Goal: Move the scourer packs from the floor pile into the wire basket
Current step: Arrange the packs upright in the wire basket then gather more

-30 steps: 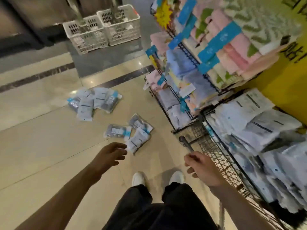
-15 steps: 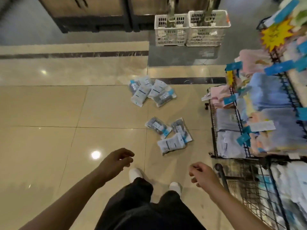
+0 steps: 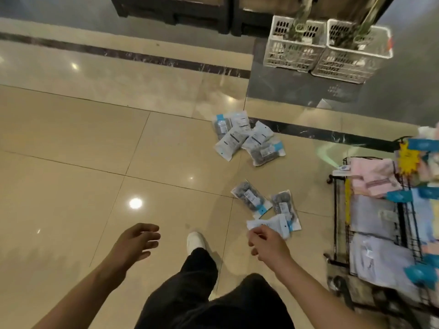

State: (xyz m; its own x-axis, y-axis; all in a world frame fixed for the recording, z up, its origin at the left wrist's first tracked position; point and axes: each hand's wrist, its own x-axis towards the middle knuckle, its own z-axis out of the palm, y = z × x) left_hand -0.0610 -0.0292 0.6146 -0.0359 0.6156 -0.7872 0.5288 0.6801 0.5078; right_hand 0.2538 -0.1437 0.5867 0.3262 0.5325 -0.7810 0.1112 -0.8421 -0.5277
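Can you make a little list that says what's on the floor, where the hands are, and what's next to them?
near pile: three scourer packs on the tiled floor
far pile: about five packs
right hand: over the nearest white pack, contact unclear
left hand: open, holding nothing
right side: wire rack of folded cloths
background: two white plastic crates

I'm in a shop: a wire rack (image 3: 403, 233) of tagged towels on my right, packs (image 3: 249, 138) on polished floor tiles (image 3: 71, 162).
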